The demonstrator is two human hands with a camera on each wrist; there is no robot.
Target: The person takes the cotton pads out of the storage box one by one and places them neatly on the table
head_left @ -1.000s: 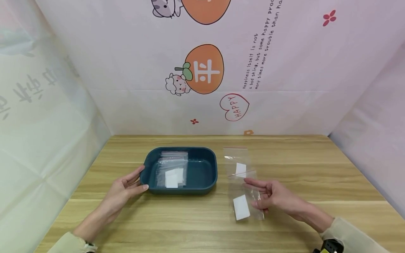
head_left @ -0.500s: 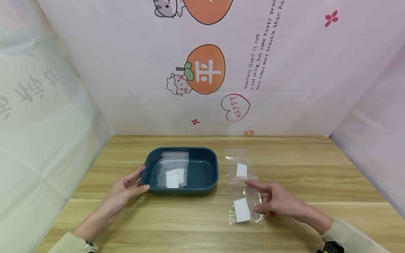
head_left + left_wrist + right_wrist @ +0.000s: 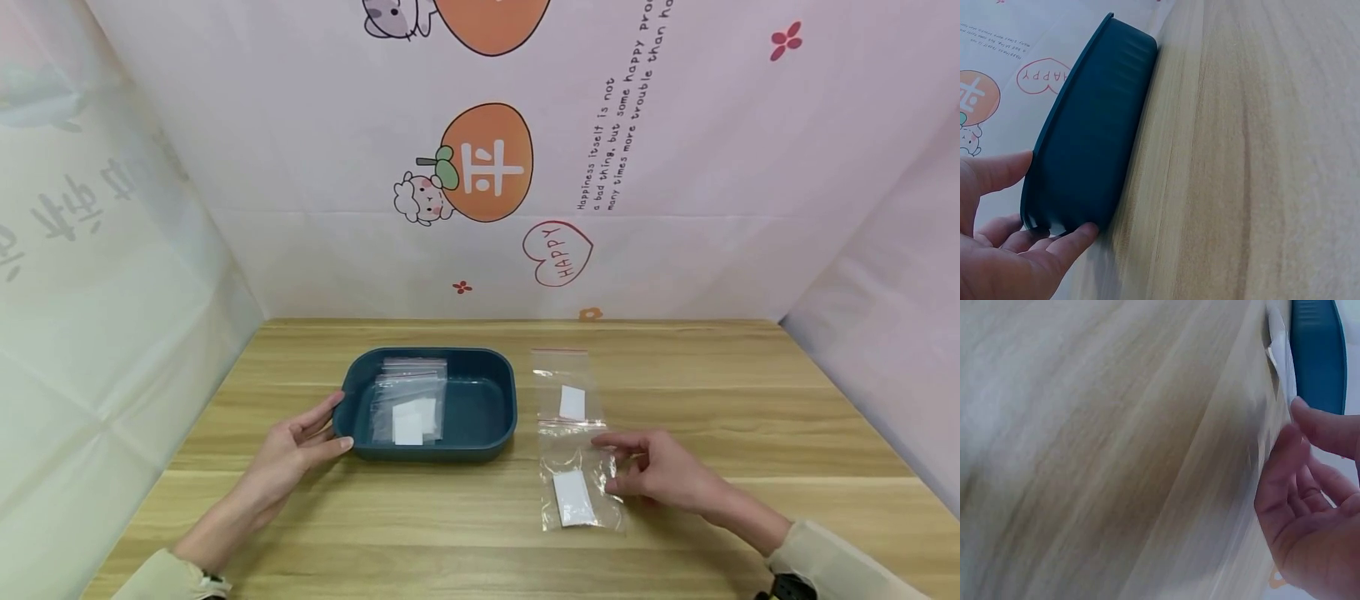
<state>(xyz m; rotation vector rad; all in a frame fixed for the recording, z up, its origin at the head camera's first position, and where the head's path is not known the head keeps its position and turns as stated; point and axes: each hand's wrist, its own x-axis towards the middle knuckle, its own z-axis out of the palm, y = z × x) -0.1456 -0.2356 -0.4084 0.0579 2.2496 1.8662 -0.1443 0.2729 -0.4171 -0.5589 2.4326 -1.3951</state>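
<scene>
My left hand (image 3: 288, 454) grips the left end of a dark teal plastic container (image 3: 472, 450). In the left wrist view its fingers (image 3: 1075, 244) and thumb lie against the wall and rim. Inside the container, several clear zip-lock bags (image 3: 386, 408) with white cards overlap at the left. My right hand (image 3: 667, 471) pinches the right edge of a clear zip-lock bag (image 3: 555, 450) between thumb and index finger. A white card (image 3: 574, 498) shows inside that bag, and the plastic is creased. Just behind lies another zip-lock bag (image 3: 551, 379) with a white card, its lower part overlapped by the nearer bag's top.
Everything stands on a wood-grain table (image 3: 450, 533). A printed white cloth (image 3: 300, 167) hangs behind the table's far edge, and more cloth hangs at both sides. The two loose bags lie to the right of the container.
The nearer bag has come down onto the table and slid slightly toward me. My right hand has shifted a little right along its edge. My left hand and the container stay put.
</scene>
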